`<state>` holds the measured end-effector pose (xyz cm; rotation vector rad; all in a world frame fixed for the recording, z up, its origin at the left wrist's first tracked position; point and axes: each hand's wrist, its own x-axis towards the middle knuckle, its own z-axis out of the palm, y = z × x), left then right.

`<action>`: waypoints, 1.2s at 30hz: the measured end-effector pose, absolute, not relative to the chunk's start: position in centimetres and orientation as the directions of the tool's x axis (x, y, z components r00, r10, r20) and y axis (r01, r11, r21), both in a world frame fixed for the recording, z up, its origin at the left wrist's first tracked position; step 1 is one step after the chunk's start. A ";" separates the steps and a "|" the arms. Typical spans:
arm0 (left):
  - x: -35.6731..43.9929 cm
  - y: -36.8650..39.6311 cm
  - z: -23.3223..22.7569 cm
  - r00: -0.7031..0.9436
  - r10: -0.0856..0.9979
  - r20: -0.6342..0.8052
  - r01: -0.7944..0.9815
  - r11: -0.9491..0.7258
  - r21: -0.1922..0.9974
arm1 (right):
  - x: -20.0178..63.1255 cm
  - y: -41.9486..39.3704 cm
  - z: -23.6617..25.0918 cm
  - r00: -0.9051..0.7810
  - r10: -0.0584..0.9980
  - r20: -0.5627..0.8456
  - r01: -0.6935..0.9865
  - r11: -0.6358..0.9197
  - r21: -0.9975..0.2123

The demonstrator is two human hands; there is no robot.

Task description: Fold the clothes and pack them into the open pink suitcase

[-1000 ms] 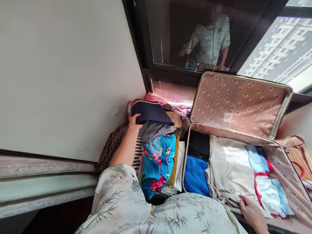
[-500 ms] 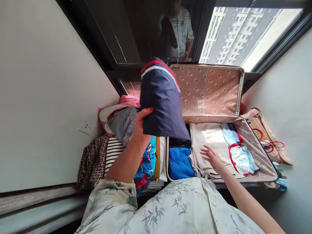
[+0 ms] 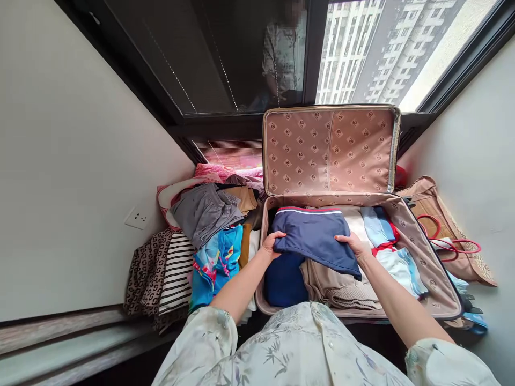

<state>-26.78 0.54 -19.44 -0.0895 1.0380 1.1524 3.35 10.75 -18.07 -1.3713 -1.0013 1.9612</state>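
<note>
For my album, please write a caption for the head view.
Both hands, left hand and right hand, hold a folded navy garment over the open suitcase.

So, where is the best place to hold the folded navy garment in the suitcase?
Probably by its two short ends, from either side, as the left hand and right hand hold the navy garment: it lies flat and folded, so this keeps the fold.

Both arms reach forward, left hand [image 3: 272, 244] and right hand [image 3: 353, 244] level, each grip closed, thumbs on top

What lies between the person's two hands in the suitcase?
In the head view, a folded navy garment with a red-and-white band spans from the left hand to the right hand, both gripping its edges.
</note>
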 end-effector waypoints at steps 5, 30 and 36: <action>-28.5 3.4 -21.7 -0.295 0.567 -0.769 -0.507 0.589 0.629 | 0.2 16.2 -22.3 -0.301 0.850 -0.432 0.337 -0.329 -0.882; -25.9 6.7 -30.4 -0.132 0.892 -0.432 0.850 0.326 0.414 | -7.0 16.0 -33.9 -0.683 0.709 -0.176 0.729 0.646 -0.226; -29.3 5.5 -23.0 -0.054 0.949 -0.310 0.525 0.291 0.800 | -3.0 12.8 -29.6 -0.635 0.762 -0.124 0.762 0.591 -0.264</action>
